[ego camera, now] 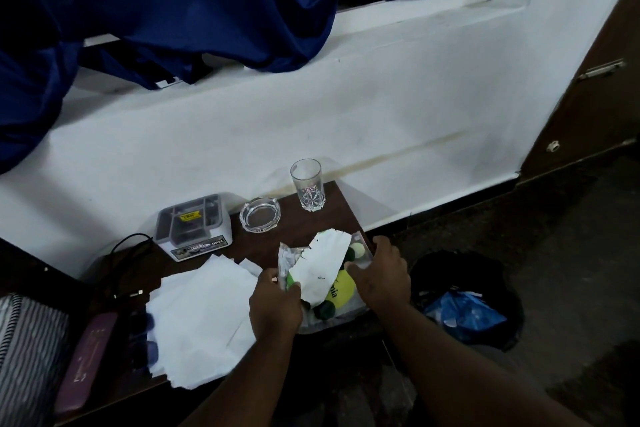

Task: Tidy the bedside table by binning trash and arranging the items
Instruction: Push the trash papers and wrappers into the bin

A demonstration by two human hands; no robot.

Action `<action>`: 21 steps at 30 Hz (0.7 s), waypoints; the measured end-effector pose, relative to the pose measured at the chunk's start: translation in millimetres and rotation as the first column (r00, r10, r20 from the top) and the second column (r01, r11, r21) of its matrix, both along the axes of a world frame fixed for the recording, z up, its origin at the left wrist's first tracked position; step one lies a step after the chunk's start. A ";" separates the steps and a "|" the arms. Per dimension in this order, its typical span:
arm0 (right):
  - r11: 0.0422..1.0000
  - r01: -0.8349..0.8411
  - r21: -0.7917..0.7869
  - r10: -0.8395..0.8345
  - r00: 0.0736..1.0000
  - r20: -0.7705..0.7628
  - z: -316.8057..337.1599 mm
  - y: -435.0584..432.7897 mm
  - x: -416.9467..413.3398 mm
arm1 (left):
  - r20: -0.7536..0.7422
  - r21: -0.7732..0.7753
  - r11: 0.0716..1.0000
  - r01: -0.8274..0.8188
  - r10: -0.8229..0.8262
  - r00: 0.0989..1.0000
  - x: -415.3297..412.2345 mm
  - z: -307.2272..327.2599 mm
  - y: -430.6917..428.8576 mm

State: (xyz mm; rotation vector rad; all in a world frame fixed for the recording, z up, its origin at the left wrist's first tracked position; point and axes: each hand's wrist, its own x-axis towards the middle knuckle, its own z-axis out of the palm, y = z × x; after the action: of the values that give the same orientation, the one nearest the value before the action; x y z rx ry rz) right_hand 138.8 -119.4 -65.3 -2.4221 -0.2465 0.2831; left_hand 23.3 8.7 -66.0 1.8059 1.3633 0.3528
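Observation:
On the dark wooden bedside table [332, 198], both my hands hold a clear plastic packet [346, 288] printed with a yellow-green circle and dark round shapes. A torn white paper scrap [323, 269] lies across it. My left hand [275, 302] pinches the packet's left edge together with the scrap. My right hand [381, 276] grips the packet's right edge. A loose pile of white paper sheets [204, 315] covers the table's left part.
At the back stand a drinking glass [307, 184], a glass ashtray [259, 214] and a white organiser box [194, 227]. A black cable [126, 253] and a maroon case [88, 360] lie left. A black bin [465, 298] with a blue bag sits on the floor to the right.

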 end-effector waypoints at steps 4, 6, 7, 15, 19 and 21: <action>0.995 0.027 0.100 -0.016 0.995 -0.100 -0.2 4.8 2.8 | 0.096 -0.008 1.000 0.029 -0.029 0.995 -1.8 -4.7 -0.6; 0.979 0.080 0.185 -0.047 0.983 -0.178 0.6 4.5 5.9 | 0.131 0.003 0.997 0.076 -0.075 0.989 -3.0 -5.5 -1.0; 0.970 0.111 0.215 -0.065 0.975 -0.212 0.9 3.2 8.5 | 0.144 0.011 0.995 0.097 -0.097 0.985 -3.2 -5.2 -1.3; 0.896 0.326 0.301 -0.206 0.906 -0.369 4.2 -34.1 37.7 | 0.273 -0.049 0.967 0.250 -0.228 0.934 12.9 3.9 -23.0; 0.893 0.365 0.261 -0.256 0.892 -0.373 8.2 -70.4 55.5 | 0.300 -0.101 0.933 0.347 -0.304 0.904 38.9 8.7 -47.9; 0.889 0.381 0.252 -0.282 0.892 -0.354 6.7 -90.2 64.1 | 0.292 -0.126 0.912 0.391 -0.343 0.893 56.1 8.2 -64.9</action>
State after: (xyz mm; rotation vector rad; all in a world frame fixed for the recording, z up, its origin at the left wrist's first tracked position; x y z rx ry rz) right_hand 203.0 -209.6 -58.5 -2.0197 0.2534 0.4232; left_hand 79.4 -56.2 -57.7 1.7461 0.8162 0.2447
